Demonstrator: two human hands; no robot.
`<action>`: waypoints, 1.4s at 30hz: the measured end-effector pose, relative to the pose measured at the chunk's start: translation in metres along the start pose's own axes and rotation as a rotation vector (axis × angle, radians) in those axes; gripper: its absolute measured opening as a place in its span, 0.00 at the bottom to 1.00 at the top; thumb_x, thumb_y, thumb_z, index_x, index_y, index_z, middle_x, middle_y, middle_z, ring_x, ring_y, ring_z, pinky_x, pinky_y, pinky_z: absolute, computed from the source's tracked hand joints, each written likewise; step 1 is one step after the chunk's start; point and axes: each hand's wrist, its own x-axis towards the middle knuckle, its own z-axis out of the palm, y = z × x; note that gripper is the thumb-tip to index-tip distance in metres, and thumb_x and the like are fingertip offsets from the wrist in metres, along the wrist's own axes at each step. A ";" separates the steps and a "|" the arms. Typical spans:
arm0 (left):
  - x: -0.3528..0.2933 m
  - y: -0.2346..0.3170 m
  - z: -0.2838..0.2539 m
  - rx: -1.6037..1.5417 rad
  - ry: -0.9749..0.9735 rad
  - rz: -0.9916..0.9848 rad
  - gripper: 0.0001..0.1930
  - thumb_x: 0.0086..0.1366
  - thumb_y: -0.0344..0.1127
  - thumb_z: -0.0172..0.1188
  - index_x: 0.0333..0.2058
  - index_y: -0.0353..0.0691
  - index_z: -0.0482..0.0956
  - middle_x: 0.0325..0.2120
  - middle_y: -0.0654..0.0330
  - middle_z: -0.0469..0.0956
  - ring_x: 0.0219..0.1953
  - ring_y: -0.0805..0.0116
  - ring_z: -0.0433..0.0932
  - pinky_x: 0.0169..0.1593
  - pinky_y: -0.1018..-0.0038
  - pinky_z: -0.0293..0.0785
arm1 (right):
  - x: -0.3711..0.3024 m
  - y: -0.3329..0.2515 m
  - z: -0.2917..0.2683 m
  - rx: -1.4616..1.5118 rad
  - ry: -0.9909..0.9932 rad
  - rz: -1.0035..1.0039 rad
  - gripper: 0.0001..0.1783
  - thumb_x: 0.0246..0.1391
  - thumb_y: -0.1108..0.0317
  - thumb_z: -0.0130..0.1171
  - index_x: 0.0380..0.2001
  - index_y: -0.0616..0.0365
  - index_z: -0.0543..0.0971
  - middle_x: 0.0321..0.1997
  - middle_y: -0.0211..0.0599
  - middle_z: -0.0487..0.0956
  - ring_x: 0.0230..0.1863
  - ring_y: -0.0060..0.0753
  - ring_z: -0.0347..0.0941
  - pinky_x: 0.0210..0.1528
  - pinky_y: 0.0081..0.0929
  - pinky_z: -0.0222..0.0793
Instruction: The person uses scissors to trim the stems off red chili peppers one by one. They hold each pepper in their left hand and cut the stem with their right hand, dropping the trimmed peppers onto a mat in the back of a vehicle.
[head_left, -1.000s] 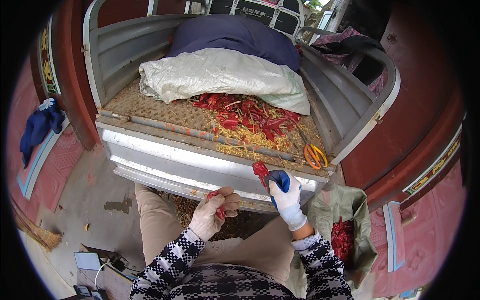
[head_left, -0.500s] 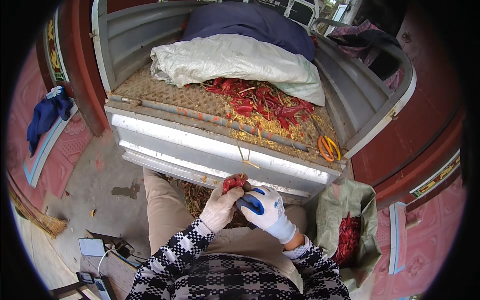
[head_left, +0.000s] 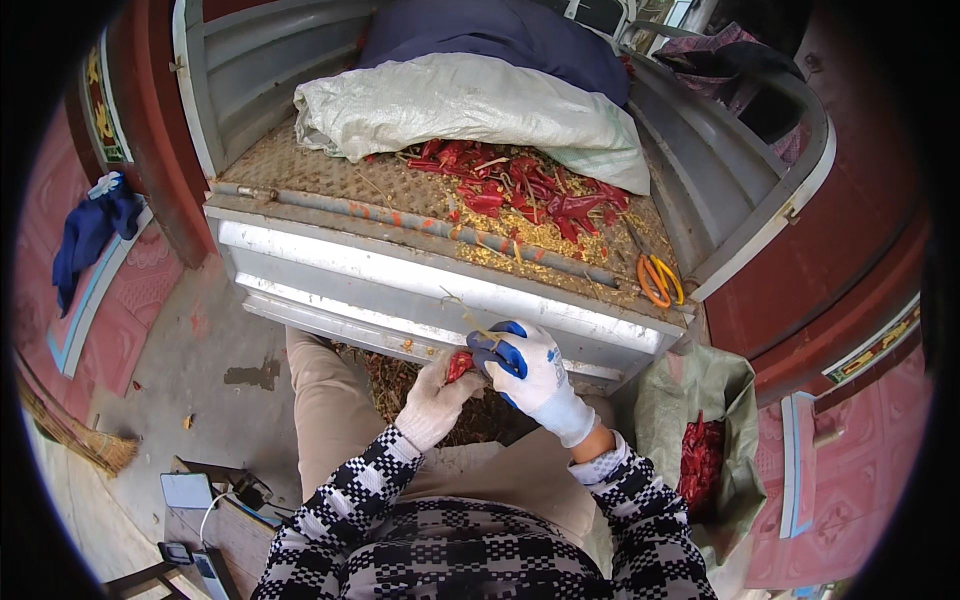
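Note:
In a pale knit glove, my left hand (head_left: pixel 437 402) is closed around a red chili pepper (head_left: pixel 460 366), whose glossy end sticks out beyond the fingers. My right hand (head_left: pixel 535 375) wears a white glove with blue-coated fingers. It pinches pale, dry chili stalks (head_left: pixel 476 324), which poke up past the fingertips. Both hands meet above my lap, just in front of the truck bed's tailgate. Red chilies (head_left: pixel 500 185) lie in a loose heap on the bed, among yellow seeds (head_left: pixel 540 232) and bits of stalk.
A white woven sack (head_left: pixel 460 105) partly covers the heap, with a dark blue bundle (head_left: pixel 490 35) behind. Orange-handled scissors (head_left: pixel 655 280) lie by the bed's right edge. At my right stands a green woven sack (head_left: pixel 655 410) holding chilies; a phone (head_left: pixel 186 491) rests at lower left.
My right hand has risen and turned away from the left, carrying the stalks up with it. The left hand has shifted slightly left and down, keeping its chili.

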 end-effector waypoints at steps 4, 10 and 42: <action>0.002 0.000 -0.002 0.031 0.015 0.021 0.11 0.61 0.27 0.52 0.42 0.31 0.72 0.27 0.62 0.75 0.30 0.75 0.72 0.38 0.78 0.70 | -0.007 0.003 0.011 -0.345 0.109 -0.176 0.12 0.40 0.64 0.66 0.31 0.55 0.79 0.34 0.35 0.75 0.38 0.43 0.72 0.38 0.40 0.69; -0.004 0.005 -0.001 -0.051 -0.043 -0.067 0.11 0.60 0.26 0.54 0.42 0.31 0.72 0.27 0.63 0.73 0.29 0.75 0.70 0.37 0.78 0.69 | -0.019 0.009 0.023 0.180 0.211 0.129 0.08 0.49 0.68 0.59 0.31 0.62 0.79 0.26 0.37 0.76 0.27 0.37 0.72 0.30 0.33 0.66; 0.005 -0.024 -0.014 -0.576 -0.022 -0.147 0.07 0.55 0.26 0.59 0.33 0.36 0.72 0.23 0.63 0.73 0.24 0.71 0.74 0.32 0.74 0.75 | 0.049 0.068 -0.071 -0.616 0.173 0.300 0.24 0.47 0.51 0.62 0.44 0.53 0.78 0.38 0.45 0.79 0.41 0.48 0.77 0.43 0.41 0.72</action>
